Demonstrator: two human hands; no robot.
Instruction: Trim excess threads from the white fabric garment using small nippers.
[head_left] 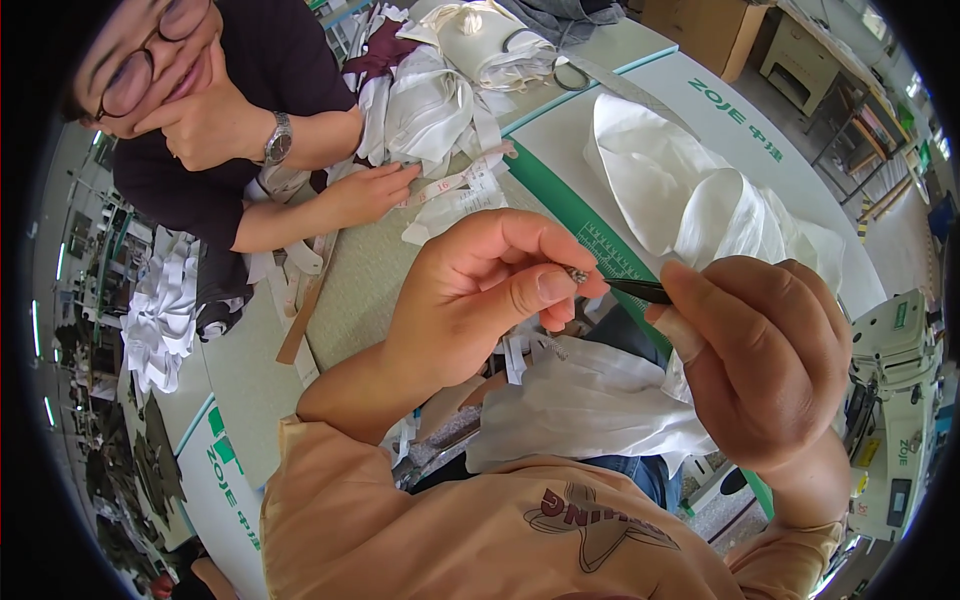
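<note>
The left hand, at the centre of the frame, pinches a small metallic piece between thumb and forefinger; the remaining fingers curl behind it. The right hand, right of centre, has its thumb and forefinger pressed together on a dark pointed tool, tip directed leftward. The grip leaves the edge of the piece exposed – presumably to give the tip access – while the left hand appears to act as the clamp. Whether tip and piece touch cannot be told. Both hands are raised, apparently to bring fine detail closer to the eyes. White fabric lies below them across the lap.

The surface is grey-beige at left of centre; a green strip with scale markings runs diagonally beside it. A further white cloth lies at upper right. A measuring tape and a heap of pale garments occupy the upper centre. At upper left, a co-worker leans in – one hand at the chin, the other resting near the tape. A sewing machine stands at the right edge; bare floor shows at upper right
</note>
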